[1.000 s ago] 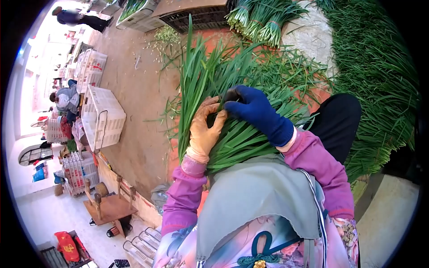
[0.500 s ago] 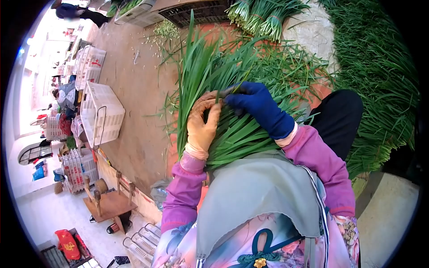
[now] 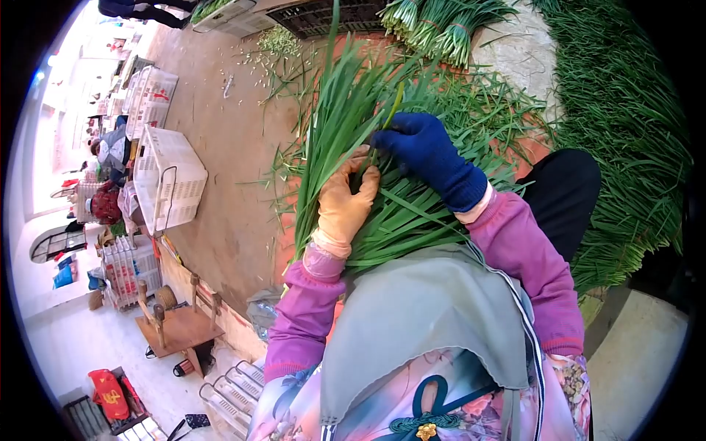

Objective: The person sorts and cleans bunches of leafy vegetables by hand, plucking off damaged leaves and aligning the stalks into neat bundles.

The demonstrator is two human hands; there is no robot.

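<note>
My left hand (image 3: 346, 204), in a stained yellow-orange glove, is closed around a loose bunch of garlic chives (image 3: 322, 143) that fans out above my lap. Just right of it, my right hand (image 3: 434, 158) wears a dark blue glove. Its thumb and forefinger pinch a yellowish chive leaf (image 3: 397, 103) that sticks up past the fingertips. More long green leaves spread under both hands, over the grey apron (image 3: 426, 316). The fingertips of my left hand are partly hidden among the leaves.
Tied chive bundles (image 3: 460, 33) lie ahead beside a dark crate (image 3: 323, 18). A large heap of chives (image 3: 621, 125) fills the right side. Loose trimmings (image 3: 485, 110) litter the floor. White baskets (image 3: 173, 180) and a small wooden stool (image 3: 180, 327) stand left; people are farther off.
Both hands have shifted slightly right with the bunch. The yellowish leaf now stands more upright in my right fingers, and my left fingers have moved with the bunch.
</note>
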